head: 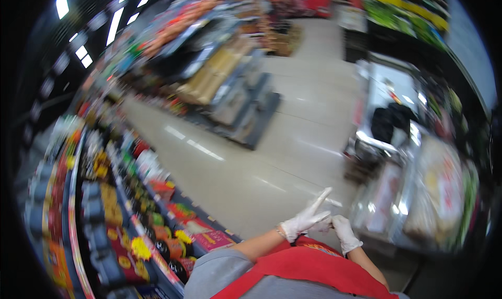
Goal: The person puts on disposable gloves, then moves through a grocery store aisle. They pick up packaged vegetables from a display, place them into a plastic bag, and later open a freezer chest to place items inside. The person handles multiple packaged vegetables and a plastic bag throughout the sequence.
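My left hand [304, 222], in a thin white glove, is held in front of my red apron [310, 263]. Its index finger points forward and the thumb spreads away from it. Right beside it, my right hand [346, 232] wears the same kind of glove and has its fingers curled in. Its fingertips meet a pale bit of glove or film [322, 225] near the left hand's lower fingers; blur hides which it is. Whether anything sits inside the right hand's curl is not visible.
Shelves of packaged goods [117, 205] with yellow price tags line the left. Stacked cartons [239, 106] stand on a dark pallet across the tiled floor [219, 181]. To the right is a metal-edged counter [392, 79] with black bags [386, 120] and bagged produce [435, 185]. Leafy greens [388, 18] fill a rack beyond.
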`<act>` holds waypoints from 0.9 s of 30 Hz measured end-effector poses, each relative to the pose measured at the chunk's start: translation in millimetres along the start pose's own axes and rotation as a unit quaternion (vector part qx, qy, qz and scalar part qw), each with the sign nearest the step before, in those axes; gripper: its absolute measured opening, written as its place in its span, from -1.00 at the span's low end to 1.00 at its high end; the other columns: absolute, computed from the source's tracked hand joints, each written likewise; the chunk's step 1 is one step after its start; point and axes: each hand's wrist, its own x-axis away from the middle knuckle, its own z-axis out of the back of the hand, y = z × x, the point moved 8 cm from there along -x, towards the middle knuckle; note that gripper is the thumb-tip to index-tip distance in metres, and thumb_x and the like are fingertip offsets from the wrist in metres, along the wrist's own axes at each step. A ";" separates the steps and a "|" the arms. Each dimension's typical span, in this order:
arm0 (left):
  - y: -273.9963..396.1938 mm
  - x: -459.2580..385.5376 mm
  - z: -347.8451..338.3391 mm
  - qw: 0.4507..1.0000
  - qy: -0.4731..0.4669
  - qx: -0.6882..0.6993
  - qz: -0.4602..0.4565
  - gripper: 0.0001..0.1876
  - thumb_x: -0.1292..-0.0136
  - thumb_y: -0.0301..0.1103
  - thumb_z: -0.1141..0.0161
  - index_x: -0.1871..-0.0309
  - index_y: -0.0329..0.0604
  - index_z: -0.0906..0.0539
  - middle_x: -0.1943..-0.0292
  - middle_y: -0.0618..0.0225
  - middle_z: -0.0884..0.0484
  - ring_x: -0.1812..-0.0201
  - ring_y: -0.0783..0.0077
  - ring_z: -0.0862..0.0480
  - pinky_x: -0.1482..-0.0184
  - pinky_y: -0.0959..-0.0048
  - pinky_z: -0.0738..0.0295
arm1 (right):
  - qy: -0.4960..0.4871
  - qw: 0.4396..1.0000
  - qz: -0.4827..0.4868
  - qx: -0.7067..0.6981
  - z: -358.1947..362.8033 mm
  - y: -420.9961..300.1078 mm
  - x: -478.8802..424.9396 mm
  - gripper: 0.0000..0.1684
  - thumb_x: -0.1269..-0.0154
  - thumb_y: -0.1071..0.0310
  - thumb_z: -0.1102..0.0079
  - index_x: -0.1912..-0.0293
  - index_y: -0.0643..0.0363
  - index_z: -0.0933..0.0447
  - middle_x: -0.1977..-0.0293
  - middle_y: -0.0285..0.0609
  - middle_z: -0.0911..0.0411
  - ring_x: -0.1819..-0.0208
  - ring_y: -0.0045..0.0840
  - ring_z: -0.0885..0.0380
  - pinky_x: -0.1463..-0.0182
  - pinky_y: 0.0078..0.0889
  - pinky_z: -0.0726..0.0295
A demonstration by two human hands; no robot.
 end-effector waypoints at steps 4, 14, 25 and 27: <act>31.6 -2.0 104.8 0.918 0.182 0.350 -0.041 -0.10 -0.44 0.13 -0.08 -0.67 0.09 0.13 -0.66 0.25 0.12 -0.66 0.21 0.18 -0.60 0.11 0.38 | -0.160 0.985 0.050 0.050 -95.9 -79.1 -68.7 -0.52 -0.60 0.11 0.05 0.30 0.33 -0.56 0.41 -0.10 -0.63 0.39 -0.43 -0.64 0.20 -0.39 -0.63; 44.9 -73.8 283.6 0.769 0.253 0.542 -0.227 -0.15 -0.41 -0.01 -0.13 -0.65 0.07 0.03 -0.62 0.28 -0.07 -0.57 0.20 -0.15 -0.55 0.09 -0.04 | -0.165 0.968 0.161 0.102 -219.2 -216.4 -214.3 -0.71 -0.56 0.28 -0.06 0.17 0.33 -0.60 0.27 -0.22 -0.56 0.24 -0.59 -0.54 0.19 -0.44 -0.55; 92.8 -285.4 416.5 0.814 0.295 0.429 -0.257 -0.08 -0.34 0.15 -0.10 -0.65 0.00 0.01 -0.62 0.25 -0.07 -0.63 0.18 0.03 -0.61 0.10 0.34 | -0.182 0.885 0.355 0.239 -190.8 -397.1 -416.0 -0.72 -0.50 0.24 -0.06 0.30 0.23 -0.53 0.37 -0.08 -0.43 0.31 -0.23 -0.44 0.19 -0.26 -0.47; 96.0 -321.5 434.2 0.811 0.317 0.418 -0.259 -0.08 -0.33 0.15 -0.08 -0.64 -0.01 0.00 -0.63 0.28 -0.05 -0.65 0.21 0.09 -0.60 0.06 0.42 | -0.200 0.897 0.304 0.251 -183.1 -412.3 -454.3 -0.74 -0.47 0.21 -0.06 0.23 0.20 -0.55 0.33 0.00 -0.47 0.24 -0.08 -0.48 0.16 -0.14 -0.49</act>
